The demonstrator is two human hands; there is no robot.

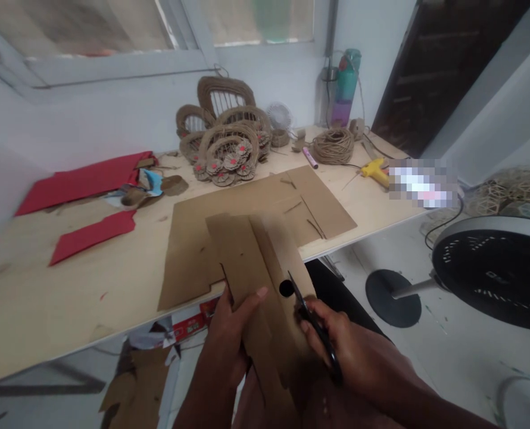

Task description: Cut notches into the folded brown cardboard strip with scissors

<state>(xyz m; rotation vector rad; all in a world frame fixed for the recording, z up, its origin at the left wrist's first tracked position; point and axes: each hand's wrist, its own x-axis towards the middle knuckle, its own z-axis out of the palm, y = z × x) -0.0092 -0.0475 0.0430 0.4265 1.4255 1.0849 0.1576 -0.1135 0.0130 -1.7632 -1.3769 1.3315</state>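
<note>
My left hand (229, 336) grips a folded brown cardboard piece (251, 262) by its left side, thumb on top, above the table's front edge. A dark round spot, perhaps a hole, shows on the cardboard's right part. In my right hand (343, 342) is a pair of black-handled scissors (319, 328), its blades pointing up and away along the cardboard's right side. Whether the blades are parted is not clear. Beyond my hands, a larger flat cardboard sheet (187, 250) lies on the table, with thin offcuts on it.
Twine-wrapped baskets (229, 134) with cardboard flowers stand at the back, near a twine coil (333, 146). Red sheets (90, 182) lie left. A yellow glue gun (376, 171) rests at the right. A black fan (492, 274) stands right of the table, cardboard scraps (140, 381) below.
</note>
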